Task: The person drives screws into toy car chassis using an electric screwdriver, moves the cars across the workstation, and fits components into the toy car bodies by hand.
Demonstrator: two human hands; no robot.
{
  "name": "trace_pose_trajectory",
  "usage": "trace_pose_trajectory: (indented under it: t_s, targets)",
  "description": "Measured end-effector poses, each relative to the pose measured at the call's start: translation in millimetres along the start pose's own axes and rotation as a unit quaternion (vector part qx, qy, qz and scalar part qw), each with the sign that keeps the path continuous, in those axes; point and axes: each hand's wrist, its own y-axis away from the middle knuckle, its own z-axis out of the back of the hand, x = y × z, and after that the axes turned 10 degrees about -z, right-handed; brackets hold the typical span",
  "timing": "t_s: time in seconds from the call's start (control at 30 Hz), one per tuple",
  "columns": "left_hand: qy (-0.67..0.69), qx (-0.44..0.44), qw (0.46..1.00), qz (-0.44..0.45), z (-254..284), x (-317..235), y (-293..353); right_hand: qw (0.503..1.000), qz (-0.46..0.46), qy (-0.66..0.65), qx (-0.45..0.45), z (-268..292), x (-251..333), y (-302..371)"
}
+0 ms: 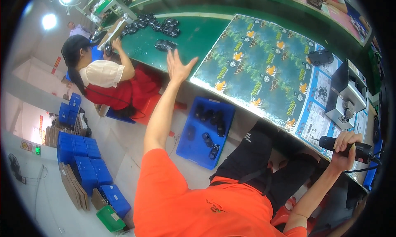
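My left hand [178,66] reaches over the edge of the green bench with its fingers spread and nothing in them. Just beyond the fingertips lies a black toy car [165,45], apart from the others. In my right hand [347,145] is a black electric screwdriver [328,143], its bit pointing left over the bench's front edge and a cable trailing from its back end. A dark car-shaped part [320,57] rests at the far right of the patterned mat [255,67]. Near my right hand stands a silver and black screw feeder [345,98].
More black toy cars [165,27] cluster at the bench's far left. Below the bench, a blue tray [185,142] holds several dark car parts. A co-worker [107,74] in a cap sits at left, handling something. Blue bins [82,148] and cardboard are stacked on the floor.
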Motion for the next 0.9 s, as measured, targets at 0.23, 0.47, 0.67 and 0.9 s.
trace_pose_trajectory:
  t_s: [0.23,0.47,0.67,0.9]
  targets:
    - [0.024,0.0,1.0,-0.006,-0.5,2.5,2.3,1.0,-0.008,0.002,0.005,0.6,1.8,3.5]
    - [0.025,-0.054,0.998,-0.025,2.9,3.6,8.5,1.0,-0.012,0.016,0.004,3.8,16.1,16.4]
    - [0.108,-0.129,0.959,-0.229,22.1,-96.3,41.4,0.998,-0.032,0.054,0.014,20.0,42.0,35.4]
    - [0.394,-0.098,0.803,-0.436,71.4,-371.9,60.1,0.998,-0.052,0.037,-0.016,82.2,81.3,69.3]
